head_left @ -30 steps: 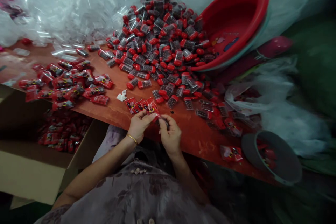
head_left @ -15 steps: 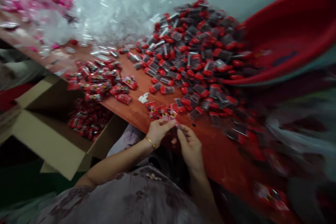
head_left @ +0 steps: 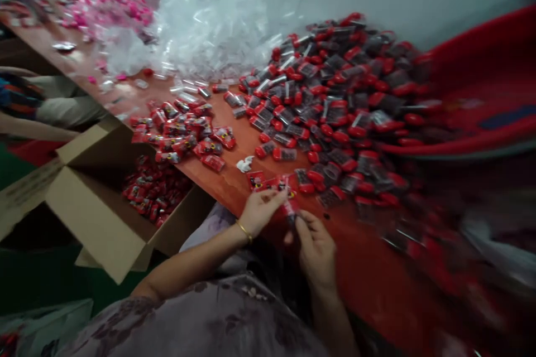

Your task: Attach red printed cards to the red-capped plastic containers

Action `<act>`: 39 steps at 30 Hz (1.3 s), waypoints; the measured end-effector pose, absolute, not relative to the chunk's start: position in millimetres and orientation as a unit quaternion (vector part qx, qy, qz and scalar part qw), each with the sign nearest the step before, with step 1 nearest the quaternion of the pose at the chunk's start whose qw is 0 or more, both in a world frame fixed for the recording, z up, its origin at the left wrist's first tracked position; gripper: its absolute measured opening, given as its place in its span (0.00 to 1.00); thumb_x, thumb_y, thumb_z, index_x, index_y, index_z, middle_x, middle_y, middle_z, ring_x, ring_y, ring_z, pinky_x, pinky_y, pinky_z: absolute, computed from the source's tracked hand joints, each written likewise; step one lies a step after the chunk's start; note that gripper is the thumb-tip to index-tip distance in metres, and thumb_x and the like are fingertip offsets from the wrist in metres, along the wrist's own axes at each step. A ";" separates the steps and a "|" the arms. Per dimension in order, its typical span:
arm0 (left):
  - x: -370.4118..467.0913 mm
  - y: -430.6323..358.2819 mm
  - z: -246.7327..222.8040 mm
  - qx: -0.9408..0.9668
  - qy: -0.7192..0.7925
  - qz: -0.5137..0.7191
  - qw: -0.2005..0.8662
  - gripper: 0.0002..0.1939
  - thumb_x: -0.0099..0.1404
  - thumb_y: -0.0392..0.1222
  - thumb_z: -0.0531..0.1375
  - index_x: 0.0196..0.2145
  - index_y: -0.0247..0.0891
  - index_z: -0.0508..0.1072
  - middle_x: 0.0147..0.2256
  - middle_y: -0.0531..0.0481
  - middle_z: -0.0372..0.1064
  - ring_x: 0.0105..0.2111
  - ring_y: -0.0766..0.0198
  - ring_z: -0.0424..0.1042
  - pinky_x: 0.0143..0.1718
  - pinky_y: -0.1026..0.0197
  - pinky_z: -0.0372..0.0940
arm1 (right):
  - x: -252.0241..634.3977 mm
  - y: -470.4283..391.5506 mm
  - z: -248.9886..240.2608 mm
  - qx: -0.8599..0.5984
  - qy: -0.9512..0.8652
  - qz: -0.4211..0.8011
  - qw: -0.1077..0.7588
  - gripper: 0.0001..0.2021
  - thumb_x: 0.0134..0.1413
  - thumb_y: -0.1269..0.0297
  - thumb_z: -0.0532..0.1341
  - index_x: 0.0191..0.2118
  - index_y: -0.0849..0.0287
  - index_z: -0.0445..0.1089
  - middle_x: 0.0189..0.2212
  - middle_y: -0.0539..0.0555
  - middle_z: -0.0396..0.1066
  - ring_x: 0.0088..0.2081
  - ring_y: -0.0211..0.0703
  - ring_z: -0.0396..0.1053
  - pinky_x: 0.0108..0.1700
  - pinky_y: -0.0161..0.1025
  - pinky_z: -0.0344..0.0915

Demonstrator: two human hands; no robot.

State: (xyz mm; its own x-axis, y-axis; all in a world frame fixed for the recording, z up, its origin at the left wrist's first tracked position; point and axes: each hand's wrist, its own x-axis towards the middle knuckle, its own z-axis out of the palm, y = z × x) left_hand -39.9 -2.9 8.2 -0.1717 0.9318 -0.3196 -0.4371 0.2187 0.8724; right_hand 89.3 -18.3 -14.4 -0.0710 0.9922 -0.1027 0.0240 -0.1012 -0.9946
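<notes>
My left hand (head_left: pixel 262 213), with a gold bangle at its wrist, pinches the upper end of a small red printed packet (head_left: pixel 288 206). The packet's lower end is in the closed fingers of my right hand (head_left: pixel 317 245), which partly hide it. Just beyond my left fingertips, more flat red printed packets (head_left: pixel 256 179) lie on the red-orange table. A crumpled white scrap (head_left: pixel 245 164) is near them. Close by on the right spreads a large heap of small clear containers (head_left: pixel 318 86) with red caps and dark contents.
Filled red packets (head_left: pixel 180 128) lie at the table edge, above an open cardboard box (head_left: pixel 96 223) holding more. Clear plastic pieces (head_left: pixel 209 33) and pink items (head_left: pixel 111 8) are heaped behind. A red basin (head_left: pixel 494 39) tilts at right. Another person's arm (head_left: pixel 37 125) shows at left.
The view has swung left, so everything sits farther right and lower. My hands have drawn slightly apart, and more of the red packet shows between them.
</notes>
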 end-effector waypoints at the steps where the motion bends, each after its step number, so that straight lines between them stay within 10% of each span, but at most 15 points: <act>1: -42.5 -0.5 7.7 0.240 0.506 0.572 0.599 0.26 0.42 0.63 0.66 0.23 0.33 0.74 0.20 0.54 0.65 0.21 0.73 0.60 0.24 0.67 0.55 | 89.1 -17.8 -14.0 -0.506 -0.496 0.543 0.450 0.16 0.52 0.53 0.60 0.40 0.60 0.68 0.15 0.45 0.65 0.17 0.34 0.63 0.22 0.32 0.61; 15: -56.8 16.6 8.9 0.165 0.538 0.553 0.614 0.21 0.36 0.50 0.72 0.18 0.34 0.68 0.18 0.55 0.67 0.18 0.70 0.66 0.23 0.66 0.63 | 106.6 -15.0 -14.4 -0.479 -0.486 0.620 0.386 0.15 0.51 0.53 0.61 0.39 0.58 0.66 0.20 0.46 0.69 0.19 0.34 0.66 0.21 0.31 0.64; 22: -56.7 13.9 11.0 0.094 0.526 0.495 0.685 0.25 0.31 0.51 0.73 0.23 0.34 0.68 0.24 0.50 0.73 0.21 0.66 0.72 0.26 0.64 0.68 | 118.9 -21.5 -8.4 -0.434 -0.720 0.259 0.475 0.11 0.56 0.69 0.59 0.45 0.53 0.70 0.44 0.55 0.74 0.46 0.44 0.71 0.49 0.46 0.67; 39: -46.3 4.8 17.9 0.122 0.524 0.501 0.678 0.23 0.34 0.49 0.73 0.22 0.34 0.69 0.22 0.52 0.72 0.19 0.69 0.70 0.23 0.67 0.66 | 127.0 -14.6 -19.3 -0.350 -0.824 0.064 0.440 0.20 0.56 0.76 0.55 0.51 0.47 0.69 0.49 0.56 0.71 0.49 0.45 0.69 0.47 0.47 0.69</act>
